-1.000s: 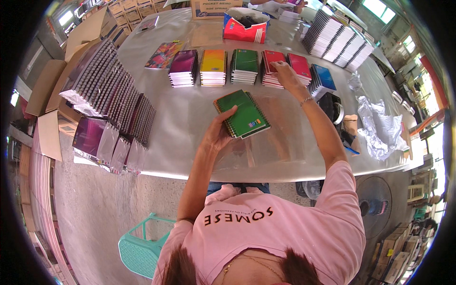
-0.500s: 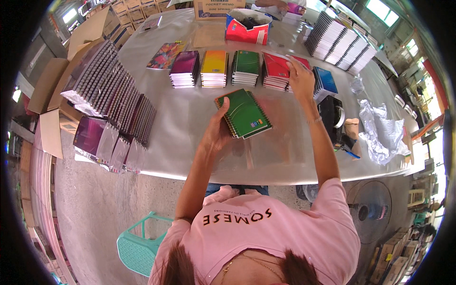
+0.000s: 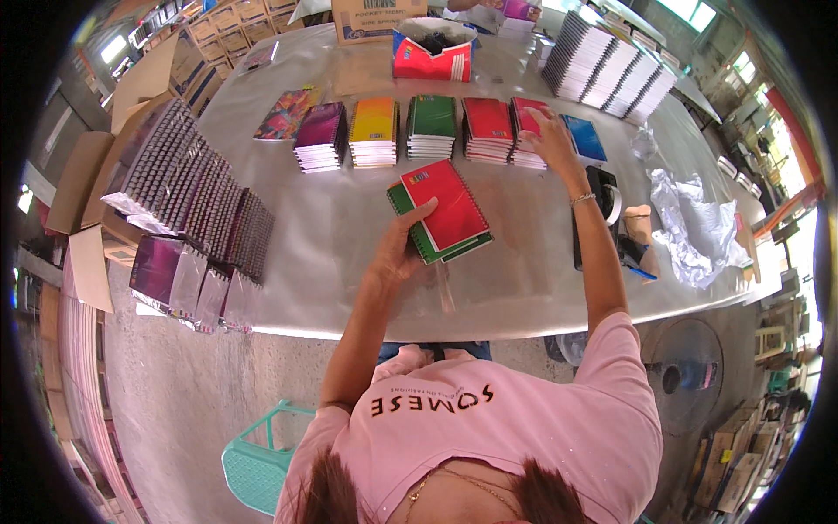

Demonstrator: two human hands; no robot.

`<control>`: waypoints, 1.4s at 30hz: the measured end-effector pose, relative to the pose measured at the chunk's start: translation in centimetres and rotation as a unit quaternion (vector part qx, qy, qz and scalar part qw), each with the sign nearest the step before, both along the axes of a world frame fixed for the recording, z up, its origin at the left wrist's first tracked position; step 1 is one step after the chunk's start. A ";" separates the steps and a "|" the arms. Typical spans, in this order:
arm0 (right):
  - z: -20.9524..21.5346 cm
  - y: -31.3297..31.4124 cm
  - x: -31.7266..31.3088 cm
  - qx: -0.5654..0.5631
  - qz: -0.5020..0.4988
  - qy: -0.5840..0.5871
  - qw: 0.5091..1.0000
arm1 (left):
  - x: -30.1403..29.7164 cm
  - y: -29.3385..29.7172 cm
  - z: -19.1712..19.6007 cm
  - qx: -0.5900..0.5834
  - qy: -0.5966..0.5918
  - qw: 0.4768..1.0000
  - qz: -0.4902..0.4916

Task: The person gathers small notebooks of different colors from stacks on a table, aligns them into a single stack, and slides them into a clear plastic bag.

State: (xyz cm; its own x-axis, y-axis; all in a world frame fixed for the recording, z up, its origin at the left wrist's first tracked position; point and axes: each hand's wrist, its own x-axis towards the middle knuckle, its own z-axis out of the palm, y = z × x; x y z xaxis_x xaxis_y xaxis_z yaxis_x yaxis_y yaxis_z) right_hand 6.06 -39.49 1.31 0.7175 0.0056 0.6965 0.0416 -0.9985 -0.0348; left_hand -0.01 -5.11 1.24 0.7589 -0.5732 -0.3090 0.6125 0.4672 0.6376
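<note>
Holding a red notebook [image 3: 449, 210] over a green notebook [image 3: 398, 199] in my left hand [image 3: 401, 243], I have my right hand [image 3: 553, 144], fingers parted, at the right red stack [image 3: 525, 157].

1. red notebook [image 3: 449, 210]: covers most of the green notebook [image 3: 400, 199].
2. left hand [image 3: 401, 244]: fingers hidden underneath (thumb on top).
3. right hand [image 3: 553, 141]: hides part of a red stack [image 3: 520, 118]; contact unclear.
4. another person [image 3: 480, 16]: cut off above.

Grey concrete floor [image 3: 188, 375]; on it stands one turquoise plastic stool [image 3: 249, 476]. One broad, glossy grey-covered surface [image 3: 327, 275]. One round caged fan [image 3: 671, 378], right. One bright rectangular window [image 3: 692, 10], upper right.
</note>
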 end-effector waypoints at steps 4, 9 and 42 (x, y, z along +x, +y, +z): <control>-1.1 -5.0 3.1 0.144 -0.131 0.096 0.976 | 0.1 0.2 -0.7 -0.040 0.007 0.999 0.009; -1.6 -7.4 7.0 0.142 -0.128 0.290 0.938 | 0.4 1.0 -1.9 -0.081 0.012 0.996 0.037; 1.1 -7.6 2.0 0.312 0.071 0.208 0.924 | -3.9 -0.3 -0.5 -0.064 0.088 0.979 -0.174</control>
State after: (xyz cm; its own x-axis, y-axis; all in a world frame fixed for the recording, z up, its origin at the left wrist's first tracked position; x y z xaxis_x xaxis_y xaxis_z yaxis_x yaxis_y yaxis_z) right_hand 8.03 -47.09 2.45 0.9471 -0.1892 0.2591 0.0240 -0.7636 -0.6453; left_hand -3.94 -5.42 0.70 0.4515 -0.8303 -0.3267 0.8442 0.2789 0.4578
